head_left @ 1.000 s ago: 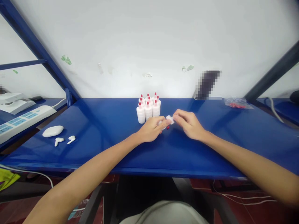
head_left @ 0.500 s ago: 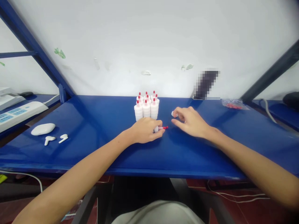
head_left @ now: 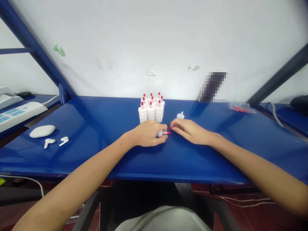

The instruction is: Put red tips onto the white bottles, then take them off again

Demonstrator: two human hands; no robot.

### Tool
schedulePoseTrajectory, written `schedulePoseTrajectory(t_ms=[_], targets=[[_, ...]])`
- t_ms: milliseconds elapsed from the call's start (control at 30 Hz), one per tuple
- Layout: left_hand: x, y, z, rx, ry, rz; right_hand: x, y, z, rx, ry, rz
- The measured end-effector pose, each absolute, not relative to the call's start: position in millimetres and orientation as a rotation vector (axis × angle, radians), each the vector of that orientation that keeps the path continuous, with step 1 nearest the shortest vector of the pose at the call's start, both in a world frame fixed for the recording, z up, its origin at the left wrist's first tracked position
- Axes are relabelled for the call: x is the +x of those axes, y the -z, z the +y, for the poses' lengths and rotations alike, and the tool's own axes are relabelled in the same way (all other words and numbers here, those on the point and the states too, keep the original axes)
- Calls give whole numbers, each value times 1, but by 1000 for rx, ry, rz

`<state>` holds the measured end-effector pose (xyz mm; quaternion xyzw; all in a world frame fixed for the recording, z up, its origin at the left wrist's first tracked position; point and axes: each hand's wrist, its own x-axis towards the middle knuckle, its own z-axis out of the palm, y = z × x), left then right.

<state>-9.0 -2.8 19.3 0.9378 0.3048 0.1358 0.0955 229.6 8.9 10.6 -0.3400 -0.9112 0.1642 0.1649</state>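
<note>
Nozzle (head_left: pixel 164 132), red-tipped: held by left hand (head_left: pixel 149 133), fingers curled | right hand (head_left: pixel 191 131): fingers pinching red cap (head_left: pixel 170 128)

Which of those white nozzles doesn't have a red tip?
The nozzle just beyond the right hand: its spout is bare white. Nozzles on the standing bottles and the one in the left hand have red tips.

Both forearms (head_left: pixel 96 162) angle inward, the left hand (head_left: pixel 149 133) curled, the right hand (head_left: pixel 191 131) pinching just beside it.
</note>
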Motion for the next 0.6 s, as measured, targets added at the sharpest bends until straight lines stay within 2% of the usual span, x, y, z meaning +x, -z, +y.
schedulePoseTrajectory(t_ms=[400,500,600], targets=[[-4,-16,0,2824,-385,938,212,-14,2,-1073,79,-2874],[-5,-16,0,2835,-376,940,210,-15,2,-1103,54,-2841],[-6,-16,-2,2835,-381,947,215,-13,5,-1150,-110,-2640]])
